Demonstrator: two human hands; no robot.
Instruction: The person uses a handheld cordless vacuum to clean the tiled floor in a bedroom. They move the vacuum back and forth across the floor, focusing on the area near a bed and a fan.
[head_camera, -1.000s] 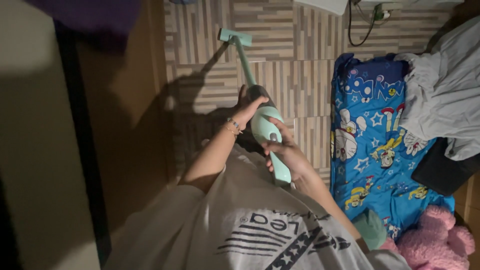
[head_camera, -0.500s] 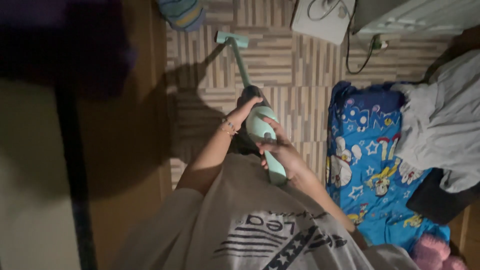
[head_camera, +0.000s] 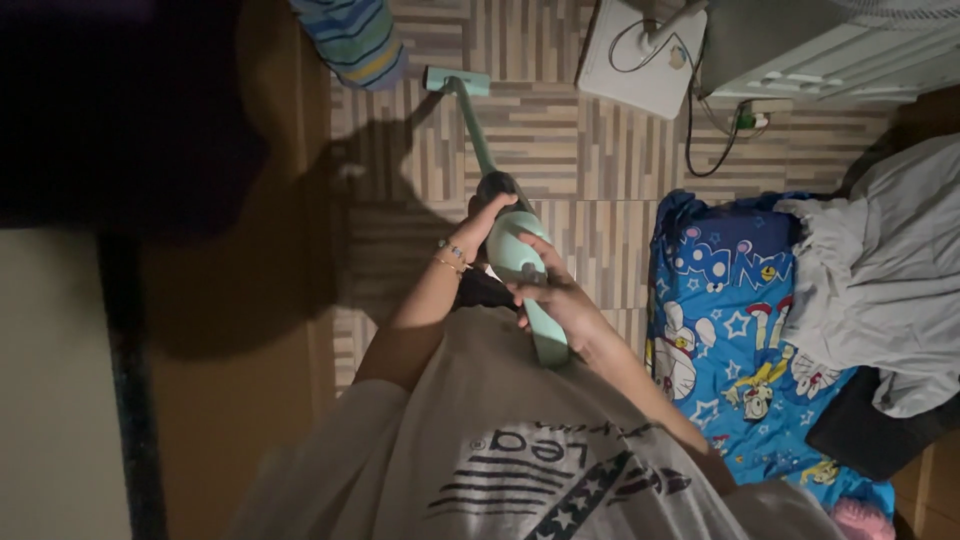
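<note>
Both hands, left (head_camera: 487, 222) and right (head_camera: 560, 300), still grip mint-green plastic stick vacuum (head_camera: 520, 255); head now farther along striped wood-pattern floor (head_camera: 560, 150), nearer white box (head_camera: 640, 60).

one stick vacuum (head_camera: 512, 240) (mint), two hands (head_camera: 555, 300), one blue cartoon blanket (head_camera: 735, 320); one white box (head_camera: 640, 60)

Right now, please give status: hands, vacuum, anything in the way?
Left hand and right hand both grip the vacuum. Floor head on tiles. Striped cloth beside it; blue blanket to the right.
</note>
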